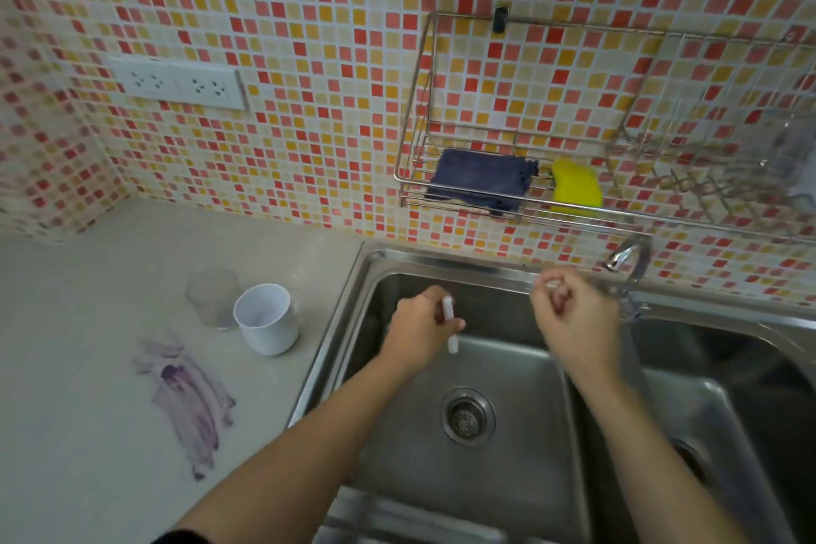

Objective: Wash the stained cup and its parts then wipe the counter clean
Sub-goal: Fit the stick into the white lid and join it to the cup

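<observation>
On the table, a purple smear lies at 7 o'clock of the white cup. A clear, blurred part stands just beside the cup at its 10 o'clock. Over the sink, the left hand grips a short white tube in curled fingers. At its 3 o'clock the right hand is curled, thumb near fingertips; whether it pinches anything I cannot tell. At 12 o'clock, a wall rack holds a blue cloth and a yellow sponge.

Left of your sink, a cup and glass stand on the counter, a stain before them.
</observation>
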Tool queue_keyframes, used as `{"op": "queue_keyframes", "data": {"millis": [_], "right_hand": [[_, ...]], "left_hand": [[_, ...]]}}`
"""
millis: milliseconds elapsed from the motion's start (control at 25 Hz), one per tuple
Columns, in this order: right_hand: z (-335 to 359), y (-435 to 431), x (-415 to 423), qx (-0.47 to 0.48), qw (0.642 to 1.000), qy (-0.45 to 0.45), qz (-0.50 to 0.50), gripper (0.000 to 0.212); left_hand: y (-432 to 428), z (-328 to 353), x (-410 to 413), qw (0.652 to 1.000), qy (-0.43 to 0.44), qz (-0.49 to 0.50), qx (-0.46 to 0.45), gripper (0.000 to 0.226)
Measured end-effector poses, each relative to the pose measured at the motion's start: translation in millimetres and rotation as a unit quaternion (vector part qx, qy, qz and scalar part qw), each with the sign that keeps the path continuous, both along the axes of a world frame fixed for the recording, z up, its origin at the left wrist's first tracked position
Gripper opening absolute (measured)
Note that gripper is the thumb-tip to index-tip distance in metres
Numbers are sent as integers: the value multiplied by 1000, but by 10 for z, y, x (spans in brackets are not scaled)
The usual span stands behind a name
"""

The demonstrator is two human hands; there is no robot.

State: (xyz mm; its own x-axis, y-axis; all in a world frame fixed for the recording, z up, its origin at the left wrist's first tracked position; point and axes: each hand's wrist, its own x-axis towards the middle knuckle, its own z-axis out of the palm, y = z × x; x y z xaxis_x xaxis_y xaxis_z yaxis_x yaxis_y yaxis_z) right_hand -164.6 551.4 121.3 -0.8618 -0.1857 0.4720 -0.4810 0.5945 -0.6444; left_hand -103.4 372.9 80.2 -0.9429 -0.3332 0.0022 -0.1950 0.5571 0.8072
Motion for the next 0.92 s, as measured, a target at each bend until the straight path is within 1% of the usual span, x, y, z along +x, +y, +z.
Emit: {"op": "queue_keyframes", "data": {"millis": [40,120,240,360,440,520,600,640,760,840,920], "right_hand": [[-240,-96,122,27,999,-45,5,8],[-636,-388,329,71,989,-123,36,9],[-985,-947,491,88,972,-191,108,18],[-1150,-1636,629,115,954,-217,170,34],[-1221,-2054,721,127,939,-246,205,50],[-1271,-2407,791,133,927,-274,219,69],[-1313,-2686,863,126,924,-292,212,85],[-1315,-2788,899,110,924,-301,208,89],[-1345,-2987,962,42,930,-307,196,92],[-1374,-3049,986,17,934,-308,179,94],[-1395,-3080,997,13,934,-315,168,94]], "left_hand": [[-136,27,72,1000,8,7,5,28],[-492,125,215,1000,16,9,-14,24],[-1184,323,382,998,22,17,-53,19],[-2002,392,526,997,10,18,-72,16],[-2416,319,573,994,-26,1,-110,15],[-2644,185,590,986,-69,-24,-150,17],[-2745,44,600,978,-91,-51,-179,18],[-2770,-13,602,976,-93,-65,-187,18],[-2812,-138,611,974,-84,-92,-189,17],[-2823,-197,610,972,-80,-103,-194,17],[-2818,-238,609,970,-77,-114,-200,17]]}}
